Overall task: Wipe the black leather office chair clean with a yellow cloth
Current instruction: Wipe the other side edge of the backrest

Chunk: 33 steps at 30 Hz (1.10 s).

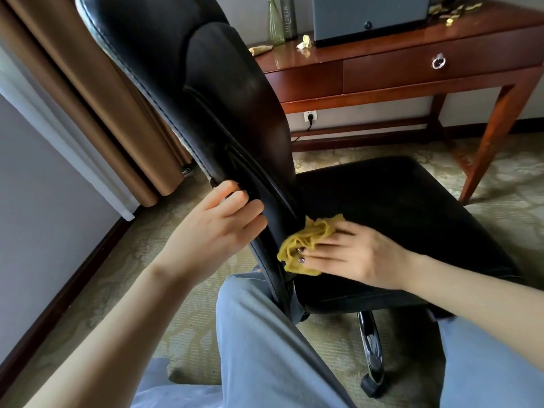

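Observation:
The black leather office chair [235, 98] fills the middle of the view, its tall back leaning left and its seat [397, 201] spreading right. My left hand [217, 228] grips the lower side edge of the backrest. My right hand [356, 254] presses a crumpled yellow cloth [306, 245] onto the seat, right at the crease where seat meets back. Part of the cloth is hidden under my fingers.
A reddish wooden desk [412, 63] with a drawer stands behind the chair, carrying a grey box [371, 19], two bottles [276, 22] and scraps. Brown curtains [97, 107] hang at the left. My legs in grey trousers [265, 334] are below, beside the chair's chrome base [371, 354] on carpet.

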Tool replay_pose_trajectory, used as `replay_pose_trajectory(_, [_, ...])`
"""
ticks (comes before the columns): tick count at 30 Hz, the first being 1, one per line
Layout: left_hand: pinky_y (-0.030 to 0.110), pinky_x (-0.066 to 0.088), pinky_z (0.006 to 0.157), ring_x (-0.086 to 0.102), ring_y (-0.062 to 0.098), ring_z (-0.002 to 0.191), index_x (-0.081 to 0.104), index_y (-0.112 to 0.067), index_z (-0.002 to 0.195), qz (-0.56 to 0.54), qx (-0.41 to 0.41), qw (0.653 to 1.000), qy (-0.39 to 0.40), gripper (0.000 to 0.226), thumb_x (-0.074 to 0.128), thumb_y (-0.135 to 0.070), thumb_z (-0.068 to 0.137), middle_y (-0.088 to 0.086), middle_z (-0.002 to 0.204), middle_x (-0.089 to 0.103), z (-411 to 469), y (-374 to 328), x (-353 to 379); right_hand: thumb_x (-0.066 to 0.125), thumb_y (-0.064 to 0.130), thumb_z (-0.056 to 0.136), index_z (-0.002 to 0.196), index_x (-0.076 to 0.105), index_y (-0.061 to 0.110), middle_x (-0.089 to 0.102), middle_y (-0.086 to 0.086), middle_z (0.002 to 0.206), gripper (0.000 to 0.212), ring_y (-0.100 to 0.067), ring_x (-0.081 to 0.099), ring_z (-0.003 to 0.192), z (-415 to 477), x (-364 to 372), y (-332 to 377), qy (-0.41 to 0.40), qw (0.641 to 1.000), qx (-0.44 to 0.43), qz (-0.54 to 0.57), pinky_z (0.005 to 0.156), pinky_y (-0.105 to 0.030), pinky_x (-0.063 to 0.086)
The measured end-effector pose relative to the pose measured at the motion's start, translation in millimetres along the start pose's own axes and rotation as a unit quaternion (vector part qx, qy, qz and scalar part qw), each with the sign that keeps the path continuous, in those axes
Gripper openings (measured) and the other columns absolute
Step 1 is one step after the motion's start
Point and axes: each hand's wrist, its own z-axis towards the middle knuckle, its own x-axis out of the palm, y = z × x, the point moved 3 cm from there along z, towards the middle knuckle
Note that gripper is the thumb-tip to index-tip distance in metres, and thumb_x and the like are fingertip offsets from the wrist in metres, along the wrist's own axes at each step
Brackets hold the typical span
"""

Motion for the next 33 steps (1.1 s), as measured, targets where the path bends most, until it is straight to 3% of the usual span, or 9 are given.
replay_pose_trajectory(4, [0.035, 0.038, 0.087, 0.040, 0.024, 0.079, 0.059, -0.006, 0.077, 0.001, 0.003, 1.000, -0.006, 0.039, 0.026, 0.008, 0.095, 0.008, 0.076, 0.053, 0, -1, 1, 0.051, 0.006, 0.097, 0.118, 0.067, 0.013, 0.066, -0.001, 0.121, 0.027, -0.019, 0.058, 0.117, 39, -8, -15, -0.073, 0.996, 0.029, -0.044, 0.110, -0.038, 0.034])
replay_pose_trajectory(9, [0.036, 0.037, 0.088, 0.040, 0.024, 0.080, 0.060, -0.005, 0.076, 0.004, 0.011, 1.000, -0.017, 0.036, 0.031, 0.008, 0.095, 0.008, 0.075, 0.053, -1, -1, 3, 0.057, 0.009, 0.096, 0.100, 0.073, 0.015, 0.068, 0.002, 0.116, 0.018, -0.018, 0.059, 0.113, 52, 11, -8, -0.095, 0.992, 0.063, -0.054, 0.111, -0.037, 0.034])
replay_pose_trajectory(17, [0.035, 0.036, 0.089, 0.040, 0.025, 0.080, 0.060, -0.004, 0.075, 0.006, 0.011, 1.000, -0.016, 0.030, 0.040, 0.011, 0.090, 0.009, 0.075, 0.054, -2, 1, 5, 0.054, 0.010, 0.095, 0.102, 0.070, 0.020, 0.068, 0.005, 0.116, 0.020, -0.015, 0.050, 0.115, 31, 39, 1, -0.049, 0.994, 0.050, -0.079, 0.115, -0.034, 0.023])
replay_pose_trajectory(22, [0.035, 0.036, 0.090, 0.042, 0.025, 0.081, 0.060, -0.005, 0.075, 0.011, 0.012, 1.000, -0.011, 0.025, 0.045, 0.011, 0.088, 0.008, 0.075, 0.054, -1, 1, 5, 0.054, 0.009, 0.095, 0.098, 0.069, 0.019, 0.069, 0.006, 0.105, 0.018, -0.012, 0.060, 0.105, 11, 52, 7, 0.016, 0.997, 0.007, -0.077, 0.111, -0.033, 0.032])
replay_pose_trajectory(26, [0.035, 0.037, 0.089, 0.041, 0.024, 0.080, 0.060, -0.005, 0.075, 0.009, 0.011, 1.000, -0.008, 0.024, 0.047, 0.011, 0.088, 0.008, 0.075, 0.055, -1, 1, 4, 0.045, 0.004, 0.097, 0.095, 0.068, 0.019, 0.069, 0.008, 0.102, 0.027, -0.010, 0.061, 0.104, -21, 67, 16, 0.095, 0.993, -0.014, -0.072, 0.112, -0.031, 0.025])
replay_pose_trajectory(33, [0.033, 0.036, 0.089, 0.039, 0.023, 0.079, 0.058, -0.006, 0.074, 0.006, 0.002, 1.000, -0.007, 0.030, 0.040, 0.010, 0.091, 0.007, 0.075, 0.054, 0, 2, 3, 0.050, 0.003, 0.091, 0.090, 0.069, 0.020, 0.069, 0.008, 0.098, 0.025, -0.009, 0.060, 0.099, -26, 74, 26, 0.100, 0.995, 0.011, -0.017, 0.106, -0.026, 0.032])
